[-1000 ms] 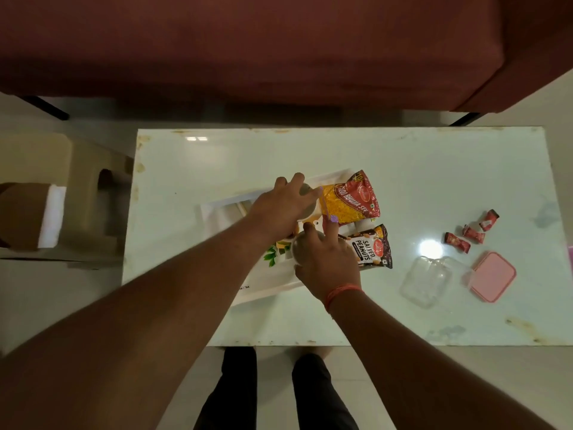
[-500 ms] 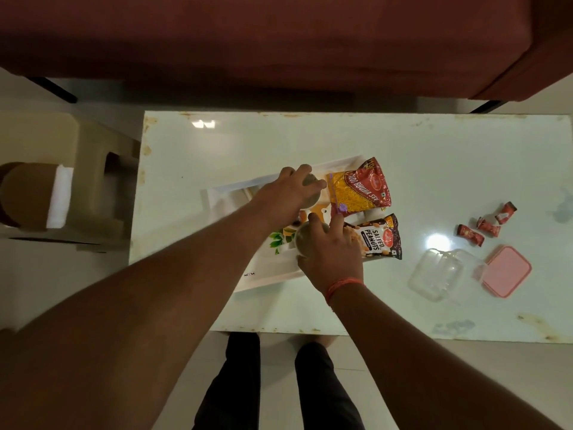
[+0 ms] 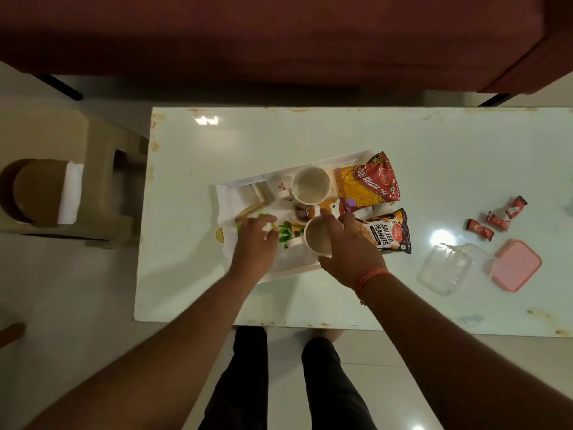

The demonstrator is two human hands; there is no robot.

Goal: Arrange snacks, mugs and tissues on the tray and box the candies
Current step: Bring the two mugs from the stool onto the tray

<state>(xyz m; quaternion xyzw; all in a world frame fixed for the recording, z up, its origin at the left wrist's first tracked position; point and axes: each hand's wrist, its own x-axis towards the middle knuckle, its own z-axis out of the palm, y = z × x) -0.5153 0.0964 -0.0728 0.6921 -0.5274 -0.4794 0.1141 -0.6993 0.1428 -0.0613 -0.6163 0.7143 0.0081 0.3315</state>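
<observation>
A white tray point(image 3: 310, 163) with a leaf print lies mid-table. At its far side stands a white mug point(image 3: 310, 185), free of any hand. My right hand point(image 3: 352, 248) grips a second white mug point(image 3: 319, 236) that stands on the tray's near side. Lower on the tray's left part, my left hand point(image 3: 257, 240) is blurred and holds nothing. A yellow-red sev packet point(image 3: 367, 184) and a salted peanuts packet point(image 3: 387, 232) lie at the tray's right end. Folded tissues point(image 3: 252, 193) sit at its far left. Three red candies point(image 3: 496, 220) lie to the right, beside a clear box point(image 3: 445, 268) and its pink lid point(image 3: 516, 265).
A beige plastic stool point(image 3: 102, 181) stands left of the table with a brown round object and white paper point(image 3: 69, 193) next to it. A dark red sofa point(image 3: 279, 35) runs along the far side. My legs are under the near table edge point(image 3: 279, 323).
My left hand let go of the far mug and drew back to the tray's near left. My right hand stayed on the near mug, which is now uncovered from above.
</observation>
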